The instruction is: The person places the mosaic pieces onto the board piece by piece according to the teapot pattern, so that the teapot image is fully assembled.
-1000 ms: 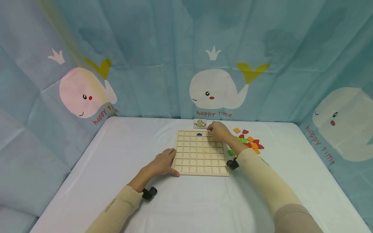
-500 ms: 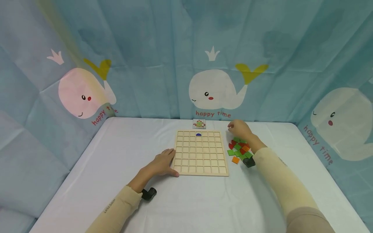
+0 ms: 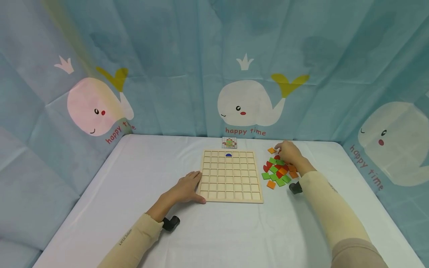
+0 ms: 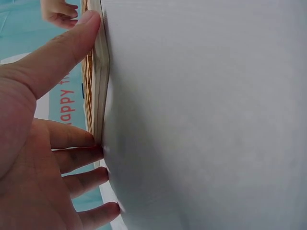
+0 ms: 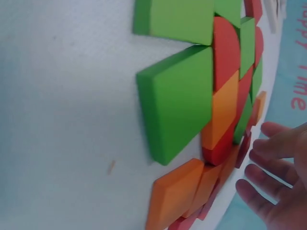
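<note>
At right of the frame, your right hand hung loosely bent beside the blocks, where a light pinch probably suited best, your left hand spread against the board.

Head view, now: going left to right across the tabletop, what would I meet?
Left hand → wooden grid board → lone orange tile beyond the pile → right hand. Left out for overlap: the picture card behind the board and the mixed tile pile.
</note>
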Demonstrator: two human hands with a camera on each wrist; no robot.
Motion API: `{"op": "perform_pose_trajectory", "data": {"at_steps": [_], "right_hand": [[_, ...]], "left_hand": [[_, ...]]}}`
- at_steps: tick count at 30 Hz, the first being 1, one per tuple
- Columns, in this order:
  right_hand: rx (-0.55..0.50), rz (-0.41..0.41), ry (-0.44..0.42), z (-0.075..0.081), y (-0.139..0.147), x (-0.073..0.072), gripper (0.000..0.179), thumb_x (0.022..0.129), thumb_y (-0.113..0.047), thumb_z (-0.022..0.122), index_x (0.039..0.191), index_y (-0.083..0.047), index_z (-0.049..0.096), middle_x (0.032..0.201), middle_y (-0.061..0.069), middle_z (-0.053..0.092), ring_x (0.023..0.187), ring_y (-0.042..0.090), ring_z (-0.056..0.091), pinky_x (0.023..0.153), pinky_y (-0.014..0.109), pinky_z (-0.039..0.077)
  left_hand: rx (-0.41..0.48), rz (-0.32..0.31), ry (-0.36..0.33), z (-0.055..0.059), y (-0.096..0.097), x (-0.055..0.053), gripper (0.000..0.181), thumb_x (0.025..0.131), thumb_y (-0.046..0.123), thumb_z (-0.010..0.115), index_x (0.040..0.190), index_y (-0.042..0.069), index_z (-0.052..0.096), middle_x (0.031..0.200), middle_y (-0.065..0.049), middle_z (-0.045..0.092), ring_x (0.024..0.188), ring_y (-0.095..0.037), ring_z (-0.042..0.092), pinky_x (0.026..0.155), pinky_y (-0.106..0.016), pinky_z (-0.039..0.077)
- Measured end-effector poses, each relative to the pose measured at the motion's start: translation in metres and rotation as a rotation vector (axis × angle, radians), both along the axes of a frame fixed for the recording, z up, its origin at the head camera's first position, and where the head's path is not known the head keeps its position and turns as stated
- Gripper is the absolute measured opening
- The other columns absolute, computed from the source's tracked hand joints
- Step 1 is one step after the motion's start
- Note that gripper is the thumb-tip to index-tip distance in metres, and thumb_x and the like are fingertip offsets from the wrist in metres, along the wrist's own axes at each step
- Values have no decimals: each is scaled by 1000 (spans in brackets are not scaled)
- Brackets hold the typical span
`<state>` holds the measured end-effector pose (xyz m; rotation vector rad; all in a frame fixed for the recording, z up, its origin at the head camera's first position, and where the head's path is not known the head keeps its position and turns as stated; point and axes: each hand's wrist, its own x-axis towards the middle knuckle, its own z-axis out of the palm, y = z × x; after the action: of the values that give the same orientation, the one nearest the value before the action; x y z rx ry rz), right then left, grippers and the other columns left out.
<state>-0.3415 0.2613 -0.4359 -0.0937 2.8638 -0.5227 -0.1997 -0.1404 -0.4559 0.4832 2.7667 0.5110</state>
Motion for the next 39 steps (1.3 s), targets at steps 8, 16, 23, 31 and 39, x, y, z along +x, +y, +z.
{"op": "perform_pose_trajectory", "data": {"at_steps": [8,16,23,31,39], "right_hand": [[38,7,-31,-4,5,-2,33,89,2,53,121,1,63,115,21,57,98,33,53,97,47,52],[70,-12,-39,-5,12,-3,26,93,-7,56,115,2,66,115,21,64,97,33,56,96,49,52],[55,-14,-38,-5,18,-3,27,94,-9,58,117,2,66,118,23,63,100,35,55,100,52,49],[67,33,5,-6,18,-1,27,95,-12,58,117,2,66,116,22,64,98,34,54,98,52,49],[59,25,18,-6,21,-3,31,96,-12,54,123,1,62,113,22,60,96,33,53,95,50,50]], "left_hand": [[-16,-1,0,-1,0,0,109,73,49,82,151,-4,28,158,-20,28,148,-39,25,116,-57,27],[-16,-2,-1,-1,0,0,109,73,48,82,151,-4,27,158,-21,28,147,-39,25,116,-57,28],[-23,-5,3,-3,-1,0,109,73,50,81,151,-3,27,158,-20,29,147,-39,25,116,-57,28],[-27,6,-3,-6,-2,0,109,73,50,81,152,-3,27,159,-19,28,148,-38,25,116,-57,28],[-21,6,-13,-3,-2,1,109,74,49,81,152,-2,26,160,-19,26,148,-38,23,117,-57,25]]}}
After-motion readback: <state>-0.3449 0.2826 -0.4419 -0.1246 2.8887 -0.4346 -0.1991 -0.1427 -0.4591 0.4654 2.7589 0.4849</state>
